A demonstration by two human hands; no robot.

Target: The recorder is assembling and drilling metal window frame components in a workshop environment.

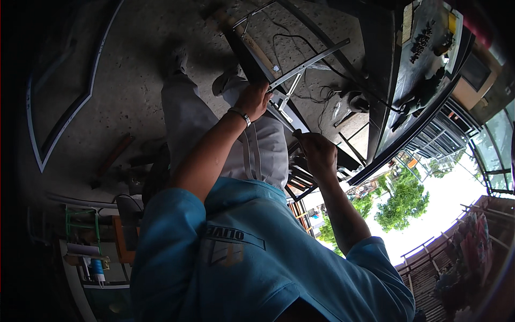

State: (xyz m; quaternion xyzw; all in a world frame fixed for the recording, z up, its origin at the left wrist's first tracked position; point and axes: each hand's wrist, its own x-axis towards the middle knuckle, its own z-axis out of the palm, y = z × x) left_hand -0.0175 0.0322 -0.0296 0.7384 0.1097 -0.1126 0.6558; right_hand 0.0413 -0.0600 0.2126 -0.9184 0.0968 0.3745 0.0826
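My left hand [253,103] is closed round the near corner of a metal frame, a watch on its wrist. From that corner a light grey metal bar [311,63] with small holes runs away to the right. A thin silver bracket arm [293,86] joins it below. Next to my left hand lies a long dark profile [248,56]. My right hand [319,153] is closed near the frame's lower end, its fingertips at a small dark piece [297,133]. Whether that piece is a bar end or a tool, I cannot tell.
A dark workbench [413,70] with tools stands at the right. Black cable [316,99] winds across the concrete floor [129,70]. A grey-edged frame [88,94] rests at the left. Stacked metal frames [442,131] stand beyond the bench.
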